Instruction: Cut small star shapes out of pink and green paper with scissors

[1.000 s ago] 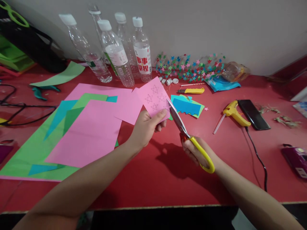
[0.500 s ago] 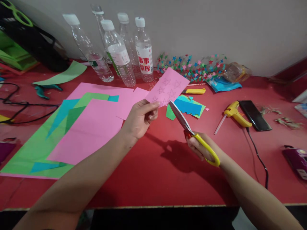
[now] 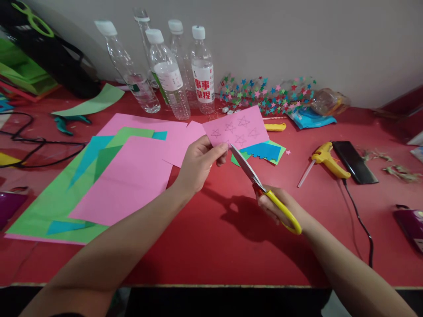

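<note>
Between the thumb and fingers of my left hand (image 3: 203,160) is a small pink paper (image 3: 236,127) with several pencilled stars on it. My right hand (image 3: 277,207) is closed round the yellow handles of a pair of scissors (image 3: 249,169). The blade tips point up and left and meet the paper's lower edge, close to my left thumb. Whether the blades are cutting in, I cannot tell. Behind the paper lie scraps of blue paper (image 3: 264,152) and green paper, partly covered, with a small pink star (image 3: 288,152) beside them.
Pink sheets (image 3: 128,176) overlap green sheets (image 3: 39,220) on the left. Several plastic bottles (image 3: 202,75) stand by the wall, near a heap of coloured stars (image 3: 267,94). To the right lie a yellow glue gun (image 3: 327,160), its cord, a phone (image 3: 355,161) and a yellow cutter (image 3: 276,127).
My left hand has turned the pink paper clockwise, so it lies flatter and its far edge is lower. The scissors have shifted slightly left and down, staying at its lower edge.
</note>
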The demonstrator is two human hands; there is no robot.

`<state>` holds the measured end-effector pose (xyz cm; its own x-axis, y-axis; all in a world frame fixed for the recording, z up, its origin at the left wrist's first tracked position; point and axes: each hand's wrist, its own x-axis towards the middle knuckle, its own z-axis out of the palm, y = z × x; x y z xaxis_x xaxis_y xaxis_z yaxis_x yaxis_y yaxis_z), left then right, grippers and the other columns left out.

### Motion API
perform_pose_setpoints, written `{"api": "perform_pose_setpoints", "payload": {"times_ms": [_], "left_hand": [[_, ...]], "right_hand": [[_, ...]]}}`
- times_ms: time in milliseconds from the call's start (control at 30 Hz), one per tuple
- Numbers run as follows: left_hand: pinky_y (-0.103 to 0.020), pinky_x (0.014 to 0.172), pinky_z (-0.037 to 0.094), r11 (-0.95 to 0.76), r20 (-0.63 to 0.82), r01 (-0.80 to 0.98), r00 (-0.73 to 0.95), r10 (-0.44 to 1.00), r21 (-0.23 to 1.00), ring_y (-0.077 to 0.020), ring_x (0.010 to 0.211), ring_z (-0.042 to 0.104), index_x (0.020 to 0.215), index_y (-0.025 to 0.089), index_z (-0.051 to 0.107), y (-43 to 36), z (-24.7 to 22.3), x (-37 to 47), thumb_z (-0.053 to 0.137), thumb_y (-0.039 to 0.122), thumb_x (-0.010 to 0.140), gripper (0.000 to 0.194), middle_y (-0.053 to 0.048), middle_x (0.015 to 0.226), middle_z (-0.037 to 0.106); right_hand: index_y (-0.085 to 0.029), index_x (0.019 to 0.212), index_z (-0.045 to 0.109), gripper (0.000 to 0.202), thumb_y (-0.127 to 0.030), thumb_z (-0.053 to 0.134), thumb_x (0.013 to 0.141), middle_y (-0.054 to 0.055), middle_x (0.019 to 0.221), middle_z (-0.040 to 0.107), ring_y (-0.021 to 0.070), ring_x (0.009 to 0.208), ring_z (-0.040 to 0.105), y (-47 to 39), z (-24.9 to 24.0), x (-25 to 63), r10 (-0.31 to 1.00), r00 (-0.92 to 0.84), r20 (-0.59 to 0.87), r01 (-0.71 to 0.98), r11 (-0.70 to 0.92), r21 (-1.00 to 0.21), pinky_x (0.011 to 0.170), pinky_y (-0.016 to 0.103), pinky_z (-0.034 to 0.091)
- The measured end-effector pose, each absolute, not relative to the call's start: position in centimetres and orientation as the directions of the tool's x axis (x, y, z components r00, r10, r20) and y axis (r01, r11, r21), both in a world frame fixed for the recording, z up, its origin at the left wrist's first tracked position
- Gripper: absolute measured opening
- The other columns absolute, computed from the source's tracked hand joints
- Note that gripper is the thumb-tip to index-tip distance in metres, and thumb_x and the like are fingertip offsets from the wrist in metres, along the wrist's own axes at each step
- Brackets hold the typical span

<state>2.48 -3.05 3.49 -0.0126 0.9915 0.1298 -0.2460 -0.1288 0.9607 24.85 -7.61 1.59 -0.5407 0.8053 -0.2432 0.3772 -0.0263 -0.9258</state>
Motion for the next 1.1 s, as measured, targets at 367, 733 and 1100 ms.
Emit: {"api": "perform_pose_setpoints", "payload": {"times_ms": [367,733,1100], "left_hand": [[-0.022,0.049,0.041,-0.179,0.194,-0.175,0.073,0.978,0.968,-0.0083,0.053,0.05,0.075,0.017,0.062,-2.8,3.8,1.8,0.062,0.018,0.08,0.006,0.003,0.06,0.056],[-0.022,0.047,0.043,-0.147,0.149,-0.031,0.117,0.982,0.989,-0.0089,0.05,0.049,0.07,0.017,0.06,-2.6,4.4,1.1,0.062,0.022,0.079,0.01,0.002,0.057,0.054],[-0.022,0.045,0.041,-0.097,0.108,-0.101,0.11,0.988,0.99,-0.0099,0.052,0.051,0.073,0.018,0.063,-2.9,4.7,1.4,0.064,0.03,0.08,0.014,-0.001,0.063,0.057]], "right_hand": [[-0.021,0.07,0.037,0.051,-0.069,0.042,0.088,-0.007,0.05,0.04,0.0069,0.041,0.034,-7.6,1.3,25.4,0.776,-0.589,-0.228,0.36,0.0,-0.933,0.044,0.024,0.027],[-0.021,0.068,0.036,0.05,-0.065,0.045,0.089,-0.008,0.048,0.038,0.0055,0.038,0.032,-7.7,1.5,25.3,0.778,-0.585,-0.229,0.333,-0.027,-0.942,0.039,0.022,0.024],[-0.021,0.068,0.038,0.05,-0.066,0.046,0.088,-0.008,0.047,0.038,0.0056,0.038,0.03,-7.8,1.3,25.4,0.798,-0.565,-0.211,0.331,-0.015,-0.943,0.04,0.024,0.022]]}}
